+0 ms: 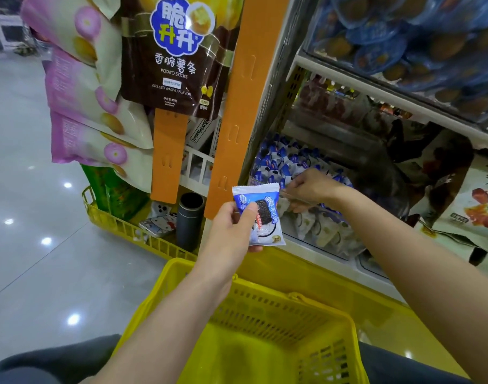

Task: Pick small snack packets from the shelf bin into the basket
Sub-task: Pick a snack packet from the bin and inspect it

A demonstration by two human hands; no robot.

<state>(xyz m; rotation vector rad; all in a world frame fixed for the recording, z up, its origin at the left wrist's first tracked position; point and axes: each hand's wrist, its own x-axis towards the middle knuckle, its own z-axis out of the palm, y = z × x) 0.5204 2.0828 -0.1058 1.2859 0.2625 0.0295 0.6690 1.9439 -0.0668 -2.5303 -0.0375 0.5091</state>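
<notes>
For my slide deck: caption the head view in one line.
Left hand holds a snack packet above the yellow basket while the right hand reaches into the shelf bin.

We are logging a blue-and-white snack packet (260, 214) bearing a black cookie print, a yellow perforated basket (278, 309), an orange hanging strip (245, 79), a brown potato-stick bag (168, 87).
</notes>
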